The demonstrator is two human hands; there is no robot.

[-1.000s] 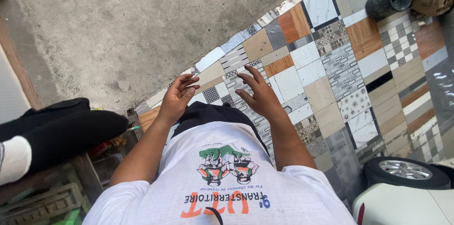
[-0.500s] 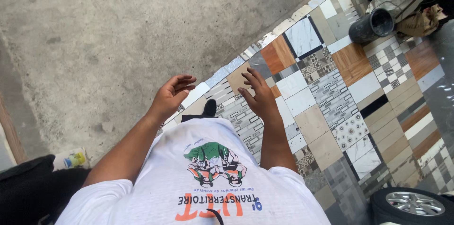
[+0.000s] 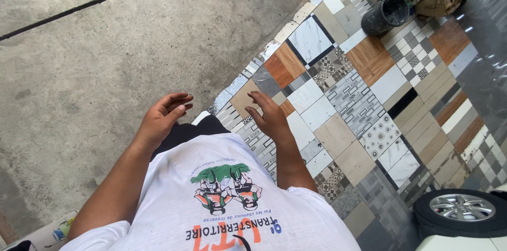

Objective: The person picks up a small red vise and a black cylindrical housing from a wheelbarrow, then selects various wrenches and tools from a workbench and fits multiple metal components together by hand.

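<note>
Left hand (image 3: 161, 119) empty, fingers loosely curled, over the concrete floor (image 3: 105, 55), right hand (image 3: 272, 119) empty, fingers spread, above the patchwork tiles (image 3: 343, 103), black bucket (image 3: 385, 14) well apart

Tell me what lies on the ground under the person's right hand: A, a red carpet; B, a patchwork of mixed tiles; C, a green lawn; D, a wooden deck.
B: the right hand is empty with spread fingers above the patchwork tile floor, which has marble, wood-look and patterned pieces, while the left hand is over the bare concrete.
</note>
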